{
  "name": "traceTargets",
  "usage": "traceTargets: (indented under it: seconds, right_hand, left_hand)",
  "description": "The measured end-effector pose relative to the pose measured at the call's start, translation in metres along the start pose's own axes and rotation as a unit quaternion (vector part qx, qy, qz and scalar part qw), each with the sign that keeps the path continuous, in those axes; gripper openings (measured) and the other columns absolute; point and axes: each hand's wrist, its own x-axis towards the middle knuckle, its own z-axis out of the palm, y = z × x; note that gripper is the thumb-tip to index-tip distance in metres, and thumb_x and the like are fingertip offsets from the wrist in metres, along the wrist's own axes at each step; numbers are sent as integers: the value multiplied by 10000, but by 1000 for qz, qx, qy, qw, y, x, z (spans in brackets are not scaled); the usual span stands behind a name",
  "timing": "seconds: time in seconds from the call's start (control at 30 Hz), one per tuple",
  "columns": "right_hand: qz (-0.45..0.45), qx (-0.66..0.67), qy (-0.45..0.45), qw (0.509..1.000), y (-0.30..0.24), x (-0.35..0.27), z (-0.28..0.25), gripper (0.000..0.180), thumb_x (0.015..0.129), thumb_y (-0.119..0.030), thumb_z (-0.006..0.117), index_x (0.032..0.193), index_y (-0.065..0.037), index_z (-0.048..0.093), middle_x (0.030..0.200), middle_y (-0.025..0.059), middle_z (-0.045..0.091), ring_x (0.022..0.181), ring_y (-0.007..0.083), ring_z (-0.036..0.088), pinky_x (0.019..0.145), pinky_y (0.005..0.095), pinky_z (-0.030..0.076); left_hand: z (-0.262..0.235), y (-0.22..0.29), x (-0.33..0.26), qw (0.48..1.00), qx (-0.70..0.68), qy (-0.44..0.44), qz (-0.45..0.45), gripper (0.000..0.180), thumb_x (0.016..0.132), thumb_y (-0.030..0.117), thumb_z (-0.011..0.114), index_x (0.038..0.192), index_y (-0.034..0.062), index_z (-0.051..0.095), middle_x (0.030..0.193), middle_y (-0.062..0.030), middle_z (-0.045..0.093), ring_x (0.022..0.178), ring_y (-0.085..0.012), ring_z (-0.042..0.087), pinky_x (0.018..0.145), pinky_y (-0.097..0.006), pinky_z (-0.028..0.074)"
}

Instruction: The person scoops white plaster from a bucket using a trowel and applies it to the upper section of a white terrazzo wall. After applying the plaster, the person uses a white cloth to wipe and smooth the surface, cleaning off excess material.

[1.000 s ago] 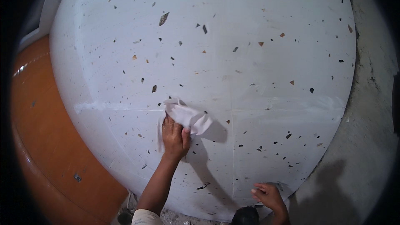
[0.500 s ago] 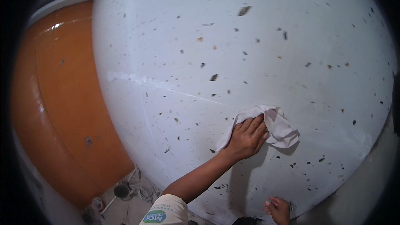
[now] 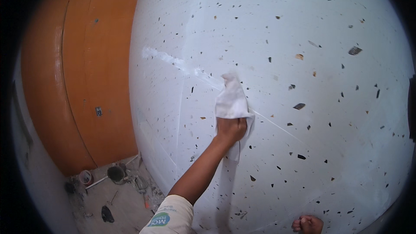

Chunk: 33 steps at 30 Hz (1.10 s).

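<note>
A white cloth (image 3: 232, 99) is bunched in my left hand (image 3: 232, 129), whose fingers are wrapped into its folds. The cloth lies against a broad white surface (image 3: 268, 147) speckled with dark and brown chips, like terrazzo. A thin pale line crosses this surface on a slant and passes behind the cloth. To the cloth's upper left, a whitish smear (image 3: 173, 62) follows that line. Low on the right, my right hand (image 3: 308, 224) is curled into a fist in front of the surface; whatever it may hold is hidden.
At the left stands a glossy orange panel (image 3: 102, 82) with a small socket-like plate (image 3: 99, 112). On the dusty floor below are a dark bucket (image 3: 116, 174), a reddish tub (image 3: 86, 177), a white pipe (image 3: 96, 183), tangled wire (image 3: 139, 183) and a dark scrap (image 3: 107, 214).
My left hand has gone from lying flat on the cloth to gripping it, and cloth and hand are now farther left. The view has shifted, showing more floor. My right hand stays low.
</note>
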Motion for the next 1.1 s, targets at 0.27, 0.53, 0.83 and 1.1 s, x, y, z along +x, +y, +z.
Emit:
traceTargets:
  seconds: [0.27,0.53,0.83,1.1]
  right_hand:
    - [44,35,-11,998,-14,4,1,251,900,-164,633,1013,60,631,787,123,663,638,166,633,588,274,533]
    - [19,43,-46,998,-20,4,3,266,916,-140,599,1069,77,612,793,132,662,652,166,637,590,269,532]
    - [36,69,-51,996,-18,4,1,280,913,-147,614,1089,71,610,798,117,659,660,155,630,590,252,523]
    - [29,56,-45,997,-24,3,5,269,908,-167,628,1057,57,627,799,100,661,650,135,620,572,237,505]
  left_hand:
    - [-27,-105,53,967,31,67,-242,340,936,219,437,1086,-40,598,1113,-283,591,1081,-449,518,952,-454,389]
    - [-15,-69,42,980,-13,101,-171,316,926,176,453,1085,-57,596,1115,-277,598,1088,-430,537,945,-430,402]
    - [23,25,-31,999,-1,-50,13,300,852,183,537,1097,23,605,1104,-196,605,1080,-385,541,985,-468,368]
    - [41,147,-59,969,-184,-77,147,296,775,231,640,993,32,614,1100,-171,607,1000,-349,578,896,-474,427]
